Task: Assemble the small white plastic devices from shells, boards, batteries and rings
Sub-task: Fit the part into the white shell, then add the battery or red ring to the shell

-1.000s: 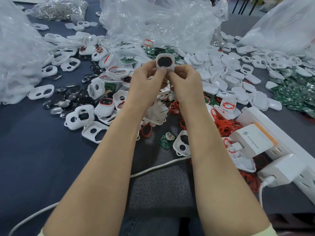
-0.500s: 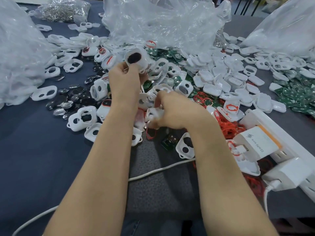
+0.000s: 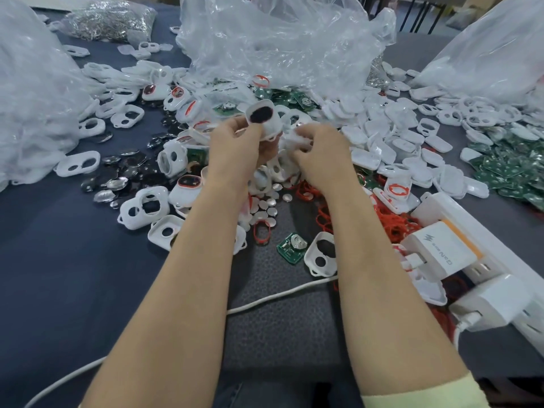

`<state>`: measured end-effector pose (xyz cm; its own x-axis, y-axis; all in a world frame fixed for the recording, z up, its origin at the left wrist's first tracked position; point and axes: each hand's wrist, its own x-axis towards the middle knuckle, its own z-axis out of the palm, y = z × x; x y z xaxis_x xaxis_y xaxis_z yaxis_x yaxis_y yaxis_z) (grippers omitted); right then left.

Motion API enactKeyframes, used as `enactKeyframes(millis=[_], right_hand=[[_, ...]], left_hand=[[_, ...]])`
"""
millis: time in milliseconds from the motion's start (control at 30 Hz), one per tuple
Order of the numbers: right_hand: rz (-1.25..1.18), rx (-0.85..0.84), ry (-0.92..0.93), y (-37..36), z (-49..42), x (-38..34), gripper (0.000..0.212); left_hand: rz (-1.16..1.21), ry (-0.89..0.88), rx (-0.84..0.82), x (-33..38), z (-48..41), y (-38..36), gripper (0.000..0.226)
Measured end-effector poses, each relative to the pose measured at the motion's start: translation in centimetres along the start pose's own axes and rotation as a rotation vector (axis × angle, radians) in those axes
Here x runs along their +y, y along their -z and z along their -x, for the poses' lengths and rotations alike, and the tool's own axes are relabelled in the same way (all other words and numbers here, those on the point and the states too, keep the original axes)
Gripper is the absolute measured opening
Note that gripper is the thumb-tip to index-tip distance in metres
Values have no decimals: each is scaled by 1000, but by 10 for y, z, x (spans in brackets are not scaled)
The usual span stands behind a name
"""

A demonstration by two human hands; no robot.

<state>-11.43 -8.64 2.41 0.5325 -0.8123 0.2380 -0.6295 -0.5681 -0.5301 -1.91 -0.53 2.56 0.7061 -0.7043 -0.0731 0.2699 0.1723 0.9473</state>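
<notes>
Hands at work over a scatter of parts: the left hand (image 3: 235,145) pinches a small white shell (image 3: 262,116) by its side walls, held just above the heap with the dark oval window facing the camera. Close to its right, the right hand (image 3: 321,154) curls its fingers round a white piece (image 3: 298,138), too blurred to say which part it is. Under both wrists lie loose coin batteries (image 3: 269,203), with red rings (image 3: 306,191) beneath the right wrist and a green board (image 3: 291,247) between the forearms, nearer the body. A clear plastic bag (image 3: 279,39) rises beyond the fingertips. The shell looks light, stiff and thin-walled, and probably smooth enough to slip, so the edges seem the sensible place to take it, with fingers kept off the window. A hard squeeze across the hollow could flex or crack it, and closing two halves likely calls for even pressure round the rim
</notes>
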Motion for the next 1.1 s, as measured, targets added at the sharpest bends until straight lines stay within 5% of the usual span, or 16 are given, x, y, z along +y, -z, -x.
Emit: enactKeyframes(millis=[133,300,533,733,867,1100], right_hand=[[-22,-233,7,10,2,3,52],[-64,-21,-25,3,3,9,25],[-186,82,-83,-6,2,14,53],[-182,189,-98,-4,2,17,20],[-453,303,-84,6,4,15,8],[-1060,144,-124,18,8,3,12]], left_hand=[[58,53,-23,2,3,-1,24],[80,63,-14,3,5,-3,16],[-21,32,5,-2,1,-2,23],[-41,8,-51,-4,3,-2,14],[-26,25,-55,-2,4,-2,15],[-37,44,-57,-2,5,-6,11]])
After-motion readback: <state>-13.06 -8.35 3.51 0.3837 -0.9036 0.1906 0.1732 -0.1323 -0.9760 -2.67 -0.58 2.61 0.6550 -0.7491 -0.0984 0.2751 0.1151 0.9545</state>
